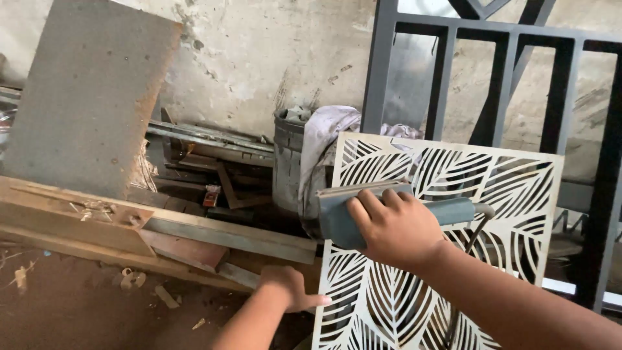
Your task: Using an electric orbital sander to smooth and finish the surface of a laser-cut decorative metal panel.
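Observation:
A cream metal panel (518, 188) cut through with a leaf pattern stands upright in front of me, leaning towards a dark gate frame. My right hand (395, 230) is closed over a grey-blue paint roller (334, 220), pressing its sleeve against the panel's upper middle. The roller's wire frame (478, 230) curves down to the right of my wrist. Lower down, my left hand (288, 288) grips the panel's left edge, thumb pointing at the metal.
A dark grey steel gate frame (447, 71) stands behind the panel against a rough plaster wall. A metal bucket (288, 162) draped with cloth is left of the panel. A grey board (84, 97), steel bars (207, 136) and wooden beams (65, 214) lie at left on the dirt floor.

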